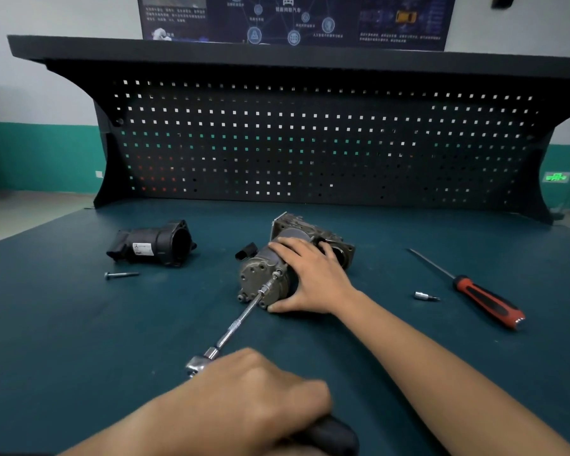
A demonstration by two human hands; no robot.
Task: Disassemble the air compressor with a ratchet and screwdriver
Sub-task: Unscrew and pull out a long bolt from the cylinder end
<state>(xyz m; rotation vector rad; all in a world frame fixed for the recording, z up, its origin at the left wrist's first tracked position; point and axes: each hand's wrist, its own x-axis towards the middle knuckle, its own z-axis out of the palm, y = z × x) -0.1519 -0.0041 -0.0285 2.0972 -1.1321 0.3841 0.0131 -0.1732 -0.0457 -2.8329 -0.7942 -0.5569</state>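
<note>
The grey metal air compressor lies on its side in the middle of the bench. My right hand grips its body from the right, fingers over the top and thumb below. My left hand, near the bottom edge, grips the black handle of the ratchet. The ratchet's long chrome extension runs up and right to a bolt on the compressor's end face. A screwdriver with a red and black handle lies to the right, untouched.
A detached black plastic housing lies at the left, with a loose long bolt in front of it. A small socket bit sits beside the screwdriver. A black pegboard walls off the back of the green bench mat.
</note>
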